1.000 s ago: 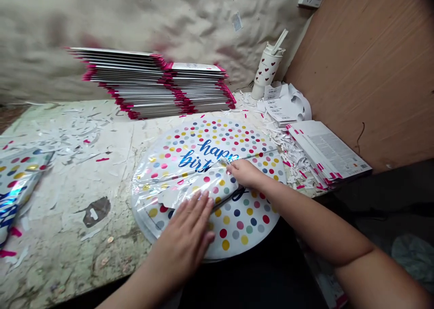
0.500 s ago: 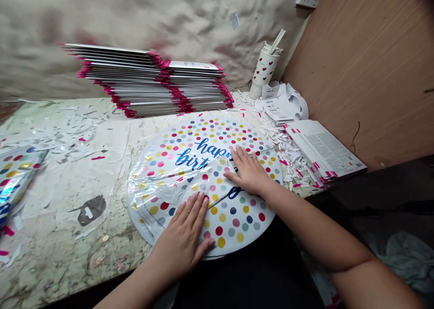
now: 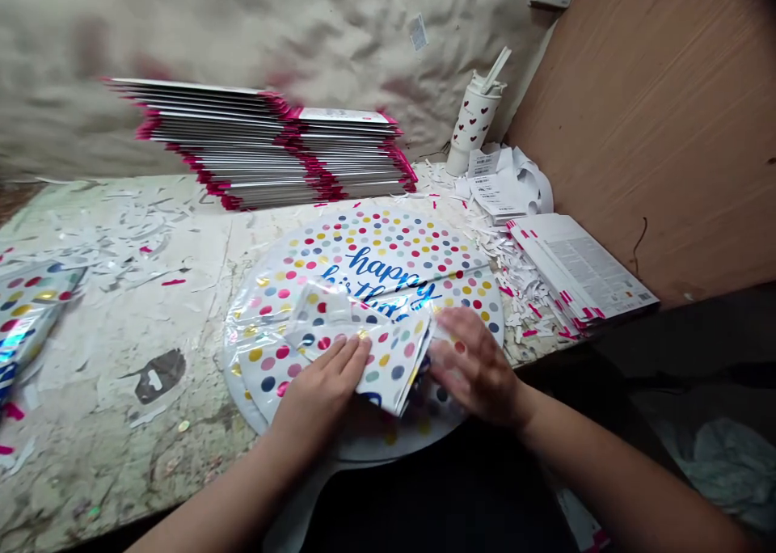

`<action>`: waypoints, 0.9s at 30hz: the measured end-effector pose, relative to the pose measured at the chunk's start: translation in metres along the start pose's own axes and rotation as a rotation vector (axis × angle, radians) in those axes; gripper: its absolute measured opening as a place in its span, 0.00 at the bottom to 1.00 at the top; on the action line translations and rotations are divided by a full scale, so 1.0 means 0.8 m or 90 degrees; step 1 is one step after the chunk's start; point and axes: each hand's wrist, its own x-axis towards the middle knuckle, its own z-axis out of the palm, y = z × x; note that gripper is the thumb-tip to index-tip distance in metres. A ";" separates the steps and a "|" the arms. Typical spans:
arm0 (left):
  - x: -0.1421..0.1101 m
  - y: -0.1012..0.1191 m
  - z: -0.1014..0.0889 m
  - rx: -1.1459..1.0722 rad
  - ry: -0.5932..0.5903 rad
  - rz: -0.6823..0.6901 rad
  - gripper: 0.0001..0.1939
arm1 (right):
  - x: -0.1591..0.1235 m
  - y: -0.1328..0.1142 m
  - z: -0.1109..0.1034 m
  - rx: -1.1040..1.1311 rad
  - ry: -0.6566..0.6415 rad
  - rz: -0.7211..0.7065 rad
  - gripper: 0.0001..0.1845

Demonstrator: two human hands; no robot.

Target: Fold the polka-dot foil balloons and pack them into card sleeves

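Note:
A stack of round foil balloons [image 3: 388, 254] with coloured dots and blue "happy birthday" lettering lies at the table's near edge. The top balloon [image 3: 339, 335] is folded into a narrower wedge on the pile. My left hand [image 3: 321, 391] lies with its fingers flat on the fold and presses it down. My right hand [image 3: 476, 367], blurred by motion, is at the fold's right edge with its fingers spread over it.
A tall pile of flat pink-edged cards [image 3: 272, 153] stands at the back against a crumpled paper wall. A heart-patterned cup [image 3: 473, 124], loose labels [image 3: 503, 185] and printed cards [image 3: 575, 266] sit at the right. Paper scraps litter the table [image 3: 121, 359]. Another folded balloon [image 3: 24, 318] lies far left.
The top balloon's right side has been folded over toward the middle. My right hand came down and toward me from the lettering; my left hand stayed pressing the fold.

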 end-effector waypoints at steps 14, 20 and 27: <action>0.013 0.016 0.002 -0.133 -0.042 0.306 0.21 | -0.033 0.007 -0.008 0.018 -0.244 -0.181 0.13; 0.044 0.018 -0.007 -0.439 -0.170 -0.059 0.16 | -0.017 0.030 -0.024 0.379 -0.382 0.308 0.11; 0.107 0.011 -0.016 -0.642 -0.365 -0.473 0.18 | -0.002 0.046 -0.007 0.262 -0.224 0.682 0.13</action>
